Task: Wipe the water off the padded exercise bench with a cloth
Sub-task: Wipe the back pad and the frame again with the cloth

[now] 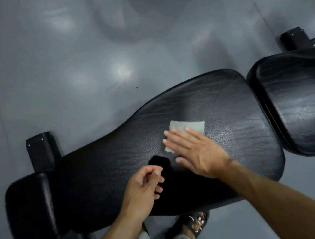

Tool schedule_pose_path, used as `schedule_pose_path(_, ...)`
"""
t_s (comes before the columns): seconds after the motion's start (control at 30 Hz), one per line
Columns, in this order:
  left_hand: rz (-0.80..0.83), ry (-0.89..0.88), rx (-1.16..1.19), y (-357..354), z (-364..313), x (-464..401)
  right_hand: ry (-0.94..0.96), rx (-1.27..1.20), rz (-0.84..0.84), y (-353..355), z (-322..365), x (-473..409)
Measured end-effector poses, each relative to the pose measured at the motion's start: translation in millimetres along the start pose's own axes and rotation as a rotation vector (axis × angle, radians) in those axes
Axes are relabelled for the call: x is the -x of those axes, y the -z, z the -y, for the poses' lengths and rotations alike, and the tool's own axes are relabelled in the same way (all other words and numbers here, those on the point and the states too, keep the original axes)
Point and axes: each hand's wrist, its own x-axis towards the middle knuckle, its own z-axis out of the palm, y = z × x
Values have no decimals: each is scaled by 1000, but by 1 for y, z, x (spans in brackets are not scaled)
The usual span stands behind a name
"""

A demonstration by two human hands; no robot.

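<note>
1. Here the right hand (193, 150) presses flat, fingers straight, on the cloth (186, 128) mid-bench (118, 163).
2. Left hand (141, 190) hovers nearby, loosely curled, empty.
3. Risk: the small cloth could bunch or slip under the palm, leaving streaks.

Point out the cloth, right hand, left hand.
cloth (189, 125), head view, bare upper edge beyond the fingertips
right hand (195, 150), head view, back of the hand
left hand (141, 190), head view, back of the hand

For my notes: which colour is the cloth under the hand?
Pale grey-green cloth, head view.
</note>
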Motion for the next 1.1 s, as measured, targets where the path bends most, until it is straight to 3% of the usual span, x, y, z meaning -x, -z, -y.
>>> schedule_pose_path(0.1, -3, 7, 15, 15, 2, -5, -370, -8, -144, 25, -59, -31)
schedule_pose_path(0.2, -1, 2, 38, 29, 3, -8, -694, -79, -242, 24, -42, -66)
schedule_pose_path(0.23, 2, 0, 42, 34, 2, -8, -706, -81, -281, 19, -20, -74)
schedule_pose_path(0.27, 2, -3, 43, 39, 1, -8, -598, -15, -282, 9, 6, -78)
schedule_pose_path(0.37, -16, -17, 49, 57, -3, -7, -259, -60, -35, -2, 72, -80)
schedule_pose_path(0.5, -30, -31, 61, 84, -14, -2, -210, -292, -88, 22, 81, -87)
schedule_pose_path(0.57, -36, -48, 58, 95, -25, 3, -247, -473, -70, 46, 77, -85)
schedule_pose_path(0.63, -29, -75, 48, 104, -42, 12, -469, -697, -90, 74, 79, -77)
schedule_pose_path(0.7, -3, -122, 7, 110, -63, 24, -814, -1107, -245, 110, 81, -69)
schedule_pose_path(0.77, 59, -209, -47, 114, -94, 42, -1019, -1596, -374, 157, 82, -57)
schedule_pose_path(0.83, 95, -312, -140, 114, -128, 63, -1036, -1930, -464, 212, 85, -40)
schedule_pose_path(0.97, 120, -405, -154, 98, -193, 110, -949, -2333, -707, 308, 88, 6)
schedule_pose_path(1.1, 283, -443, -64, 69, -258, 172, -876, -2397, -868, 378, 90, 54)
